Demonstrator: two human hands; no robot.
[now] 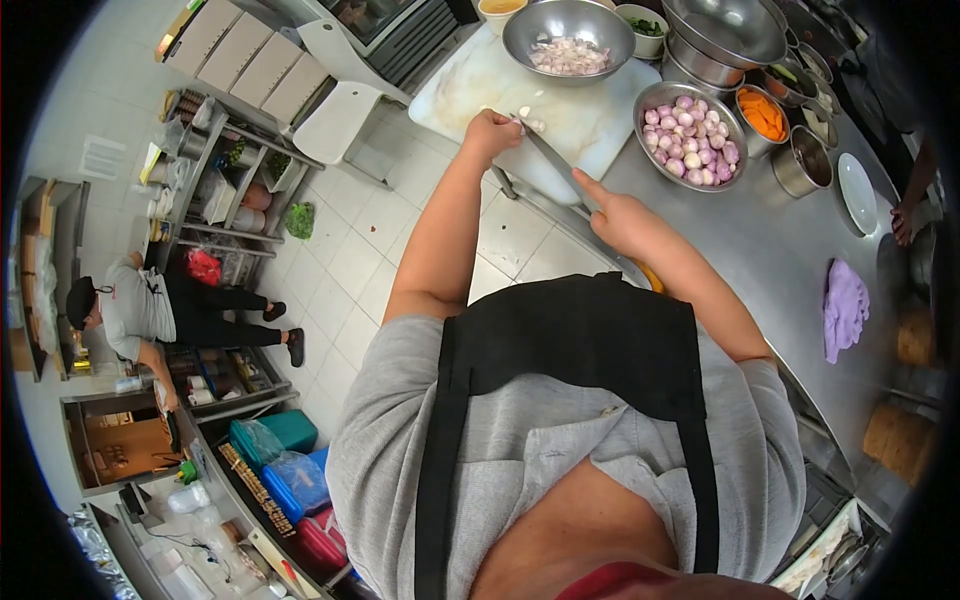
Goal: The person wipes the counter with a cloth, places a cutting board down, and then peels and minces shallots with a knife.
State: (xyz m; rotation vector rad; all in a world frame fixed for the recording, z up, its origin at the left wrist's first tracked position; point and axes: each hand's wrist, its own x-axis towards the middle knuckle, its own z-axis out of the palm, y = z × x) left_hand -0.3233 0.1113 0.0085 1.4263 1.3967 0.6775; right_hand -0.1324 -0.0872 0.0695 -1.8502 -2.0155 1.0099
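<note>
My right hand [622, 222] grips a knife [548, 155], its index finger stretched along the top of the blade. The blade reaches across the edge of the white cutting board [450, 90] toward my left hand [490, 138]. My left hand is closed, fingertips pressed together on the board by the knife's tip; what they hold is too small to make out. A few pale cut pieces [533, 124] lie beside those fingers. Beyond them, a metal bowl [518, 42] holds chopped shallots [570, 56]. Right of the board, another metal bowl [648, 152] is full of peeled shallots [690, 140].
Orange carrot pieces [762, 115], a steel pot [803, 165], stacked metal bowls [725, 30], a white plate [857, 195] and a purple cloth [846, 308] stand along the steel counter [740, 240]. Another person [140, 310] is by the shelves at left. A co-worker's hand [902, 225] shows at far right.
</note>
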